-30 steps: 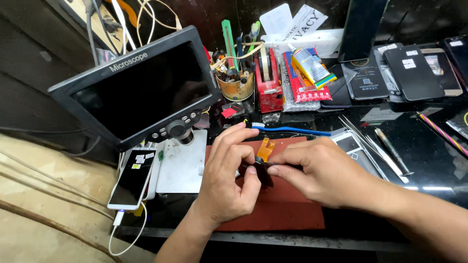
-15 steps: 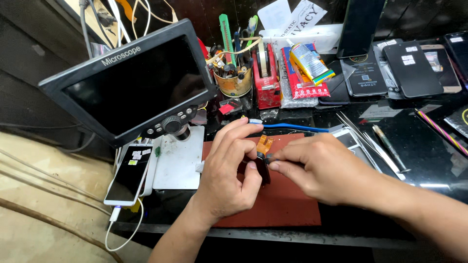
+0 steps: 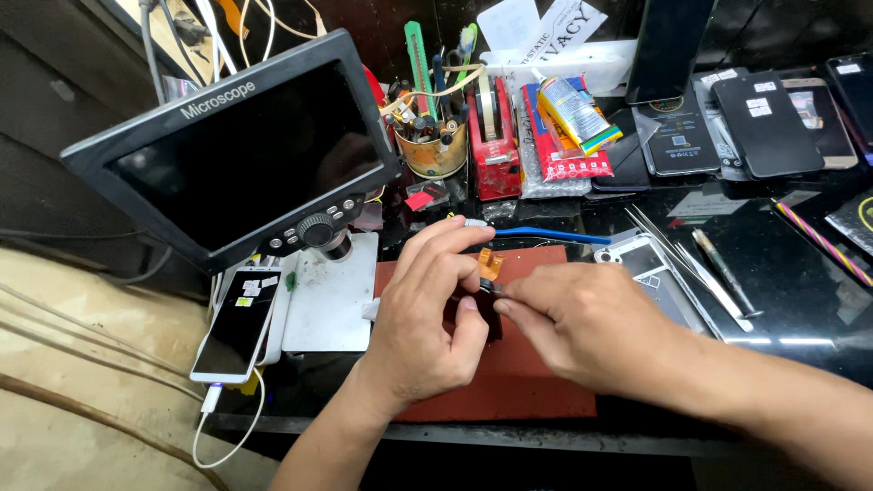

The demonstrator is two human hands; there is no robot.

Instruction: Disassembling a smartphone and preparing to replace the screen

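A small dark part with an orange flex strip (image 3: 490,265) sits pinched between both grips: left hand (image 3: 426,314) and right hand (image 3: 582,320) press fingertips on it together, just above the red mat (image 3: 509,382) on the counter (image 3: 800,300). A blue cable (image 3: 546,235) lies just beyond, a microscope screen (image 3: 236,150) farther left.

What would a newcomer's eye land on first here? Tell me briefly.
Both hands, the left hand and right hand, meet over the red mat at centre, pinching a small dark part with an orange flex strip. To the upper left looms a tilted microscope screen, dark, with a white phone lying below it.
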